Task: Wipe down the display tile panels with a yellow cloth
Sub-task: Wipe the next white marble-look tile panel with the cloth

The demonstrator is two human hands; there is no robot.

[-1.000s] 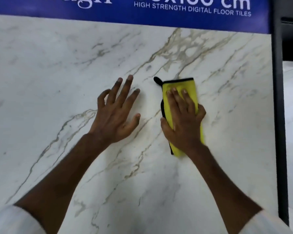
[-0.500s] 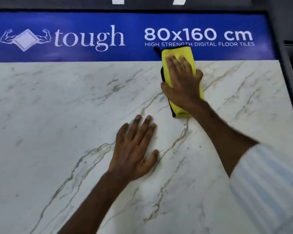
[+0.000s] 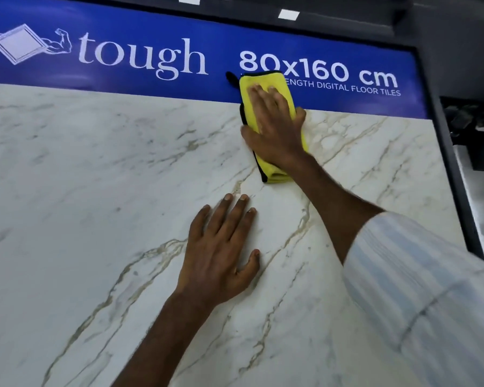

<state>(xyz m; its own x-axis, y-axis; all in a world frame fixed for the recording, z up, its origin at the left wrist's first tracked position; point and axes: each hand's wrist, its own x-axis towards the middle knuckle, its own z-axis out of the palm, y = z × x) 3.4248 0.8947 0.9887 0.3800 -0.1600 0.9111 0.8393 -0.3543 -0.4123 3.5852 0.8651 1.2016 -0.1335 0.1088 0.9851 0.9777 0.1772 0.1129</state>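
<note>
Your right hand [image 3: 274, 129] presses flat fingers on the soft folded yellow cloth [image 3: 271, 171] at the white marble-veined tile panel's [image 3: 95, 191] top edge, your left hand [image 3: 221, 252] spread flat below.

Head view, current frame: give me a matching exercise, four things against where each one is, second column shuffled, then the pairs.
1 yellow cloth
2 left hand
3 right hand
4 blue banner

A flat on the bare marble tile panel
B along the top, above the tile
C pressing on the cloth
D across the banner's lower edge, partly on the tile

Pairs: 1-D, 2-A, 3-C, 4-B
</note>
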